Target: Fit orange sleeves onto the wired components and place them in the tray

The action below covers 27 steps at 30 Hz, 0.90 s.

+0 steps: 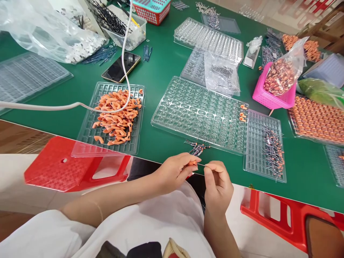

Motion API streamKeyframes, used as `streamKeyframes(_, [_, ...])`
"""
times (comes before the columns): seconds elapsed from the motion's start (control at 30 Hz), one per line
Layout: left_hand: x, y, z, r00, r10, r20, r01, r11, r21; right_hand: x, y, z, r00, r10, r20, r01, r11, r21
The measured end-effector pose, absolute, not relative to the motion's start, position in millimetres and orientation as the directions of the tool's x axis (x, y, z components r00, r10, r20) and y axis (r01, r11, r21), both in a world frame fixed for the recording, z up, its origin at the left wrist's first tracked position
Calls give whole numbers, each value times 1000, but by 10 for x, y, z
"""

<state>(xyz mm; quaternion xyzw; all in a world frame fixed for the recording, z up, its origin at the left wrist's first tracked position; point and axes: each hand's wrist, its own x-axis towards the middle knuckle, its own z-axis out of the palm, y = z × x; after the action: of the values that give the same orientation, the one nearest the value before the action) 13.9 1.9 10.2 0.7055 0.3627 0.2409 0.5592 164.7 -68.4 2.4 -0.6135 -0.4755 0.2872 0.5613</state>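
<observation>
White shirt front (161, 218) is closest to camera, just below the desk (158, 71) edge. From the left: pile tray (87, 125) overhangs that edge, heaped with orange pieces (118, 116); look light, hollow, probably rubbery, so take one by the thick body. Left hand (176, 171): grip narrow, closed on one orange piece (192, 163), mostly hidden, near the desk edge. Leaded parts (197, 148) lie loose beyond the fingertips; fiddly, best picked singly. Thin lead (201, 165) runs from the held piece; looks wiry, should bend easily and may pull loose if yanked, so take it close to the tip. Right hand (219, 182): grip narrow too, thumb and finger pinching the lead's far end. Clear tray (223, 120) beyond looks thin, likely flexes; lift by the rim. Side tray (255, 143), right of it, carries more leaded parts.
</observation>
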Motion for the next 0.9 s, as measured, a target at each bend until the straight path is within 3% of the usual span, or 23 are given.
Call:
streamKeyframes(0.27, [126, 26, 11, 649, 753, 109, 224, -326, 918, 1668, -693, 36, 279, 932, 230, 447, 86, -891])
streamKeyframes(0.57, [61, 84, 9, 767, 620, 168, 326, -601, 730, 1762, -682, 65, 114, 950, 292, 576, 176, -798])
streamKeyframes(0.77, [27, 119, 78, 870, 492, 35, 398, -743, 538, 1853, -644, 96, -24, 963, 268, 639, 221, -736])
streamKeyframes(0.9, [30, 146, 153, 907, 419, -47, 386, -779, 493, 1903, -619, 122, -95, 972, 213, 656, 223, -721])
